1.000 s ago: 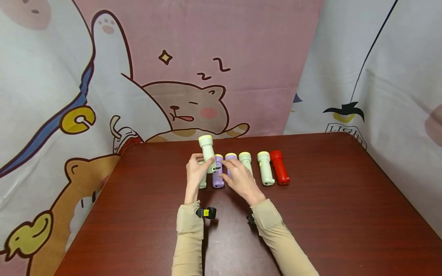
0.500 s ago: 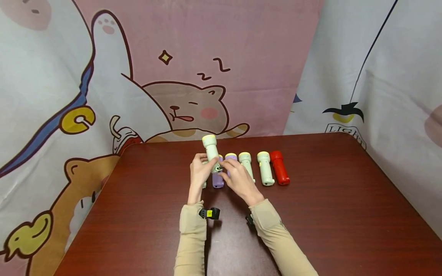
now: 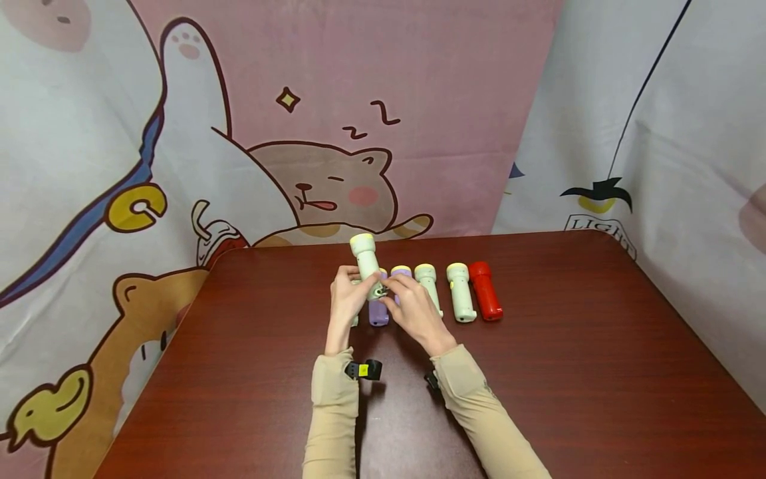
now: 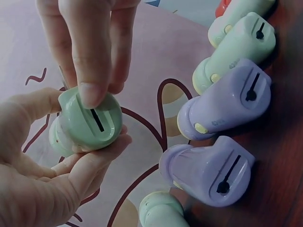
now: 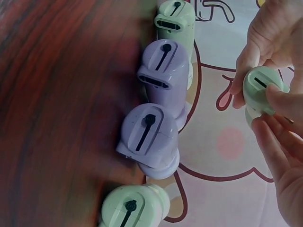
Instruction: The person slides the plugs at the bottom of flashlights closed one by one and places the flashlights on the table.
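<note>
My left hand point(image 3: 345, 299) grips a pale green flashlight point(image 3: 364, 256) above the table, its yellow-rimmed head tilted up and away. At the tail end, my right hand point(image 3: 417, 316) has its thumb and fingertips on the flashlight, pinching it. The left wrist view shows a right-hand fingertip point(image 4: 91, 94) over the slotted end face, and a thin metal piece point(image 4: 62, 77) sticking out beside it. Left-hand fingers wrap the body from below. Behind the hands lie two purple flashlights point(image 4: 227, 99), partly covered in the head view.
A green flashlight point(image 4: 163, 210) is mostly hidden behind my left hand in the head view. To the right stand another green flashlight point(image 3: 425, 273), one more green flashlight point(image 3: 461, 293) and a red flashlight point(image 3: 485, 291). The brown table point(image 3: 568, 359) meets a cartoon-print cloth point(image 3: 467, 113) at the back.
My left hand and the green flashlight have shifted slightly right, bringing the tail end to the right fingertips. A dark part jutting from it earlier is now mostly covered. Little changed in the last half second.
</note>
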A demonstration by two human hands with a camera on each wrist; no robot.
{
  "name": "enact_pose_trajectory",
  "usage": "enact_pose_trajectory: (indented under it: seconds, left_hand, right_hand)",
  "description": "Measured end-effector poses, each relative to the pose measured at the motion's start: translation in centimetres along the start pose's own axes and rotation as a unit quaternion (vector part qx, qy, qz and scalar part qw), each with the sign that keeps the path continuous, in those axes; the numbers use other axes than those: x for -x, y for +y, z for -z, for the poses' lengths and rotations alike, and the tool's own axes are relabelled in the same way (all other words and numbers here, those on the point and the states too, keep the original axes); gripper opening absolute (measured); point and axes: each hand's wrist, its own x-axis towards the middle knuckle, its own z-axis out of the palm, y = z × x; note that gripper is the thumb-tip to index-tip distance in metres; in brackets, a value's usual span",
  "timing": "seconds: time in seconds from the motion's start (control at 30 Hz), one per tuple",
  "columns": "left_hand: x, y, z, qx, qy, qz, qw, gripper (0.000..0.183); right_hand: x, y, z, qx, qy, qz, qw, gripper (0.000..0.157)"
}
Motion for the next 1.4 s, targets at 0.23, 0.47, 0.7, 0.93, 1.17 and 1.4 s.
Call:
enact_pose_trajectory:
  seconds: [0.23,0.47,0.7,0.93,1.17,1.4]
  left_hand:
    - [0.3,0.3,0.2,0.000,-0.009,0.007,0.9999,0.050]
    - [0.2,0.7,0.3,-0.002,-0.013,0.005,0.9999,0.050]
    - [0.2,0.8,0.3,0.000,-0.014,0.001,0.9999,0.050]
    - [0.4,1.0,0.2,0.005,-0.018,0.001,0.9998,0.051]
    - [0.4,0.9,0.2,0.011,-0.022,0.002,0.9997,0.050]
    - [0.4,1.1,0.2,0.010,-0.022,0.004,0.9997,0.050]
  right_hand:
    - [-0.1,-0.1,0.2,-0.007,0.000,0.000,1.000,0.026]
    - [-0.5,-0.1,0.4,-0.008,0.007,0.008,1.000,0.026]
    - [-0.6,-0.1,0.4,-0.004,0.021,0.012,1.000,0.027]
    - [-0.6,0.0,0.3,-0.004,0.037,0.017,0.999,0.029]
    - [-0.6,-0.1,0.3,0.009,0.048,0.025,0.998,0.030]
    - [-0.5,-0.2,0.4,0.020,0.047,0.028,0.998,0.029]
